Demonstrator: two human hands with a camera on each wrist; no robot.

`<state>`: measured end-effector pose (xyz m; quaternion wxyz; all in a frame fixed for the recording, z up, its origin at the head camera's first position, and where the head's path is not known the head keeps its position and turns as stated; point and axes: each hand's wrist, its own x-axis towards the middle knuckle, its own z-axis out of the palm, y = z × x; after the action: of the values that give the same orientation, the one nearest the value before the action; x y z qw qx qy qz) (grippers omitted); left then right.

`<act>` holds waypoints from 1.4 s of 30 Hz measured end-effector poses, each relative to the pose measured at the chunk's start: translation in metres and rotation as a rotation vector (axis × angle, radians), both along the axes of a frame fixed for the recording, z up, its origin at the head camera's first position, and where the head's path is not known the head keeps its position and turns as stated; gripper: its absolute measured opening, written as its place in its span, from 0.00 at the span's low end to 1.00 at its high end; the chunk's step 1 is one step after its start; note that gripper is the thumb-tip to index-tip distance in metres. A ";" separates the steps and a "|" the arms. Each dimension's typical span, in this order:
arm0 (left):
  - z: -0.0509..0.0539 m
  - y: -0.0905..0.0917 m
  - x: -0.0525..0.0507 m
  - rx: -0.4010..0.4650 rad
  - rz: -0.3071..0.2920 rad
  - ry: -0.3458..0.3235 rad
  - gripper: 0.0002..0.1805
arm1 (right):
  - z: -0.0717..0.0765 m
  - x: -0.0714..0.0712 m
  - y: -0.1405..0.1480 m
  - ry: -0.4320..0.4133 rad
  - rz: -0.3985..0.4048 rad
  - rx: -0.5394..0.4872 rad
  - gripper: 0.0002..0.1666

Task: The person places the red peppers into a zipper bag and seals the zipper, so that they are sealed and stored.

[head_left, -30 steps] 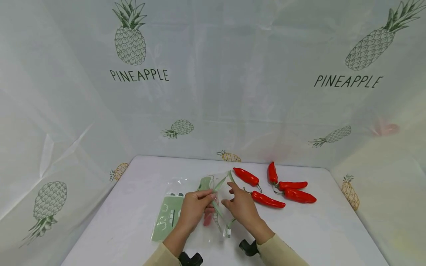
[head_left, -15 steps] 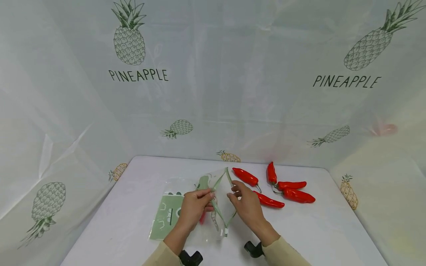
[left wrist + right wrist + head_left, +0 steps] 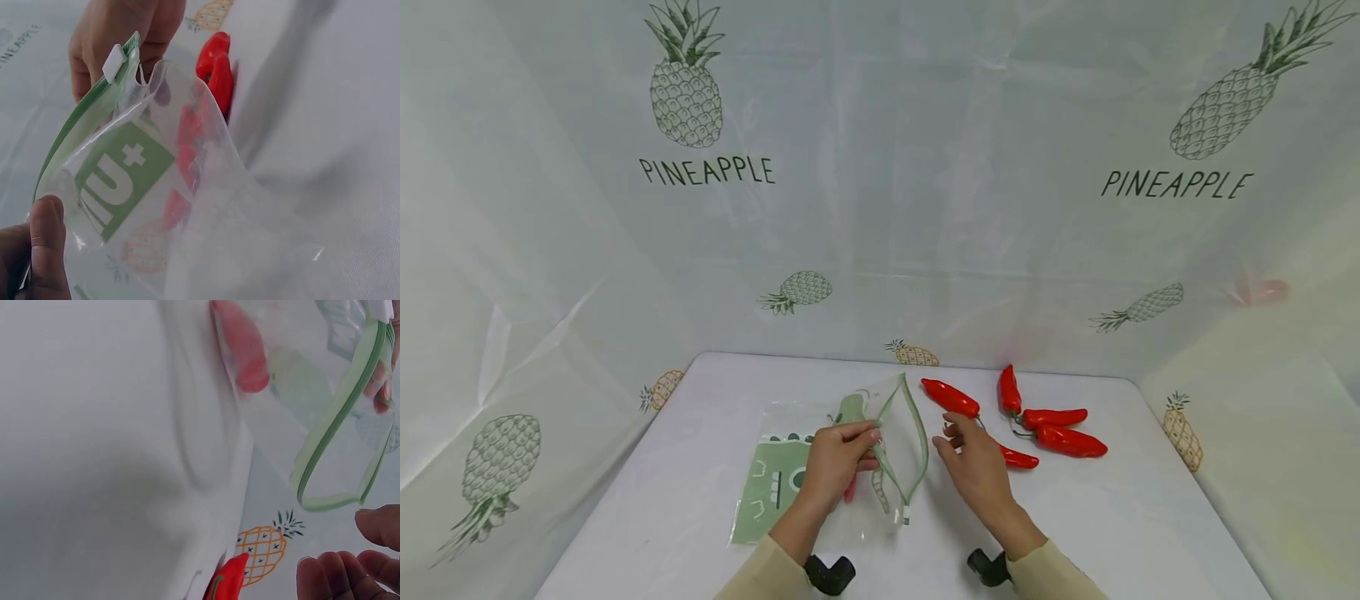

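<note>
A clear zip bag with a green-edged mouth (image 3: 923,442) stands spread wide above the table. My left hand (image 3: 838,462) pinches the near-left side of its rim; in the left wrist view the thumb (image 3: 47,244) presses on the plastic. A white slider (image 3: 114,62) sits at one end of the zip. Inside the bag lies a red chili pepper (image 3: 244,353), partly hidden by my left hand in the head view. Just right of the mouth, apart from it, my right hand (image 3: 977,467) holds nothing, its fingers loosely bent, in front of a chili pepper (image 3: 1019,458).
Several red chili peppers lie at the back right, including one near the bag (image 3: 950,397) and one at the far right (image 3: 1071,442). A flat clear bag with a green printed face (image 3: 760,492) lies to the left. A pineapple-print curtain (image 3: 880,208) surrounds the table.
My right hand has come away from the bag's rim and moved right. The mouth has spread wider. My left hand keeps its pinch on the zip bag.
</note>
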<state>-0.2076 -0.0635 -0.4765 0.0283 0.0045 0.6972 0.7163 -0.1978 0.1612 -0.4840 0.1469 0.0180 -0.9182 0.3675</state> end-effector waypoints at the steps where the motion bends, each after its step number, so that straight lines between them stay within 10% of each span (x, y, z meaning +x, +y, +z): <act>1: -0.001 -0.001 0.000 -0.001 -0.003 0.002 0.18 | 0.000 0.000 0.002 0.001 0.001 -0.001 0.27; 25: -0.002 -0.004 -0.001 -0.061 -0.020 0.012 0.16 | -0.002 0.003 0.083 -0.024 -0.079 0.124 0.29; 42: -0.005 -0.008 -0.001 -0.034 0.004 -0.002 0.17 | -0.013 -0.018 0.112 -0.200 0.047 0.082 0.36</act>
<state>-0.2082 -0.0712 -0.4817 0.0274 0.0018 0.7093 0.7044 -0.2159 0.2732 -0.4973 0.0450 0.0088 -0.9419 0.3329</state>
